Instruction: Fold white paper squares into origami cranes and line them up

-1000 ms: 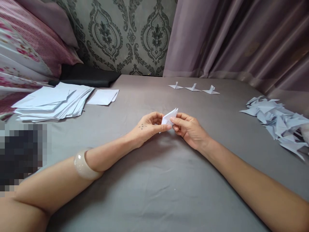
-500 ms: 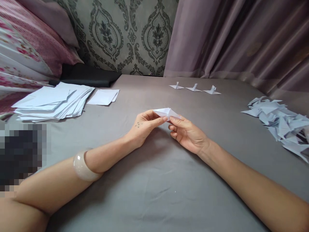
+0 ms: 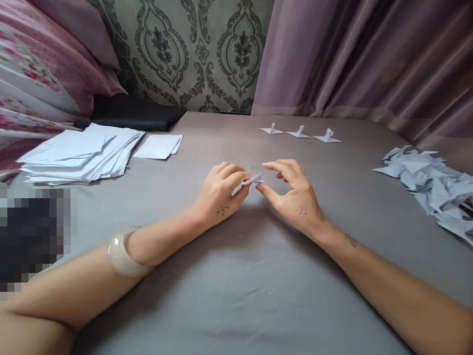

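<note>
The folded paper [image 3: 254,179] is at the centre, in front of the person and above the gray cloth [image 3: 236,296], and it now shows as a narrow, nearly edge-on sliver, whereas half a second ago it spread wide between both hands with its pale faces toward the camera. The left hand [image 3: 222,191] has its grip pinched on the paper's left end between thumb and fingers; it has rolled over, so its knuckles now face up and the dark dots on its back sit lower. The right hand [image 3: 295,191], which was pinching the paper in the earlier frame, has its grip released: thumb and fingers stand apart around the paper's right end, and whether the thumb tip touches it cannot be told. That hand has also turned, bringing the dots on its own back into view along with a dark mark near the wrist. The bangle [image 3: 123,256] remains on the left forearm. Elsewhere the arrangement matches the earlier view: three small folded figures [image 3: 300,133] sit in a row at the far side, each with a part pointing up; a loose pile of folded papers [image 3: 432,182] lies at the right; and at the left, a large stack of white sheets [image 3: 81,153] lies just beside a smaller stack [image 3: 157,147], with a black item [image 3: 129,113] behind them.
</note>
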The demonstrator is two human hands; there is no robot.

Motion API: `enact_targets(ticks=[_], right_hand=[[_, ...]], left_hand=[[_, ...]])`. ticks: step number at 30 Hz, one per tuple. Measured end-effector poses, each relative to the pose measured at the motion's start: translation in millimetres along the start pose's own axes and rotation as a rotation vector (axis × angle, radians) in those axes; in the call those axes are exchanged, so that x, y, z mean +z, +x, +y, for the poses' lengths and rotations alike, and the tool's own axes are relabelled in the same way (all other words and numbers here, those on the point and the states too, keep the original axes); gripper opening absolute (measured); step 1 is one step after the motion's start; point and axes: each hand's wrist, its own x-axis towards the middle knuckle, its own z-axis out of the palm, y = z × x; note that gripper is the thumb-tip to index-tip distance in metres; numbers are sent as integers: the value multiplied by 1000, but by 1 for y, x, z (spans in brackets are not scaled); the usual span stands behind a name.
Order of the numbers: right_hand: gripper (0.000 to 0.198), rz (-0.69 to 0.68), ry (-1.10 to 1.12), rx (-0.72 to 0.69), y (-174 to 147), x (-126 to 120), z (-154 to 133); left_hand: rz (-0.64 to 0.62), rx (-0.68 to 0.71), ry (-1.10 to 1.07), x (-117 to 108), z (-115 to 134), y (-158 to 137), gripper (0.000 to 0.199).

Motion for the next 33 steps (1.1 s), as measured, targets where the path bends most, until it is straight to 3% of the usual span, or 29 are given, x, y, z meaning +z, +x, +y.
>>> enact_targets(ticks=[5, 9, 12, 16, 22, 28, 33], right_hand=[[15, -54, -190, -198, -6, 1, 2], [23, -124, -420, -259, -9, -1, 1], [26, -242, -485, -252, -11, -1, 1], [19, -392, -318, -57, -14, 0, 6], [19, -415, -35, 254, -5, -1, 10], [20, -409, -13, 354, 1, 1, 11], [20, -379, -74, 358, 0, 4, 9]], left_hand=[[-184, 191, 293, -7, 1, 1, 21], [-255, 180, 305, -7, 2, 2, 26], [-340, 97, 216, -2, -1, -1, 25], [-439, -116, -17, 1, -9, -3, 17], [-442, -329, -194, -1, -8, 2, 15], [-447, -455, -227, -1, -4, 6, 18], [-449, -476, -198, 1, -4, 7, 17]])
